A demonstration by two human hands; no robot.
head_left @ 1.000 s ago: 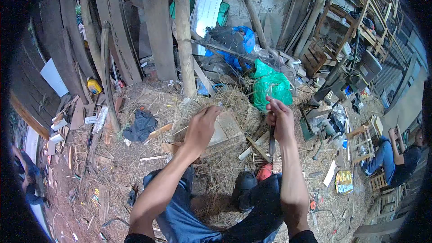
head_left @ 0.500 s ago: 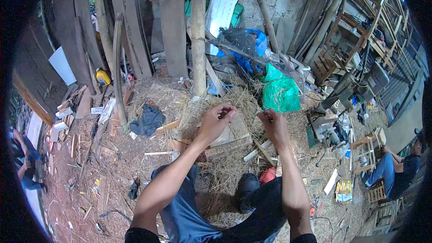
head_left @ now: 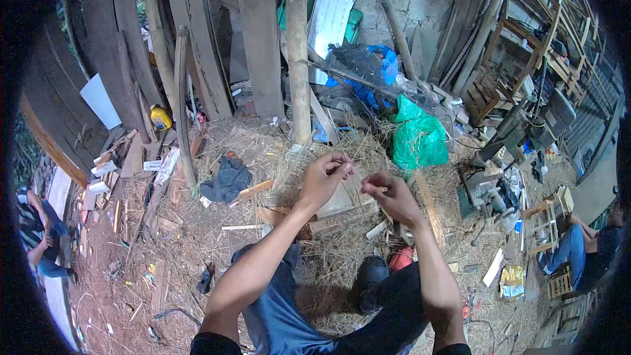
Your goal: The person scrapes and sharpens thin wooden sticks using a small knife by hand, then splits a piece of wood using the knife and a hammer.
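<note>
My left hand (head_left: 323,183) is raised in the middle of the view, thumb and fingertips pinched together on something too small to make out. Close to its right, my right hand (head_left: 393,198) has its fingers curled in a pinch, and what they hold, if anything, cannot be told. The two hands are a short gap apart. Beneath them lie a flat board (head_left: 338,198) and loose straw. A red object (head_left: 401,259) rests on the ground below my right hand, beside a dark shoe (head_left: 373,271).
A green plastic bag (head_left: 420,139) lies beyond my right hand. A wooden post (head_left: 298,59) stands ahead, with a dark cloth (head_left: 227,179) to its left. A vise-like machine (head_left: 483,190) is at right. Seated people are at the far right (head_left: 573,250) and far left (head_left: 43,236).
The view has shifted, moving the scene rightward in the frame. My hands have come closer together, and my right hand has turned inward toward my left hand.
</note>
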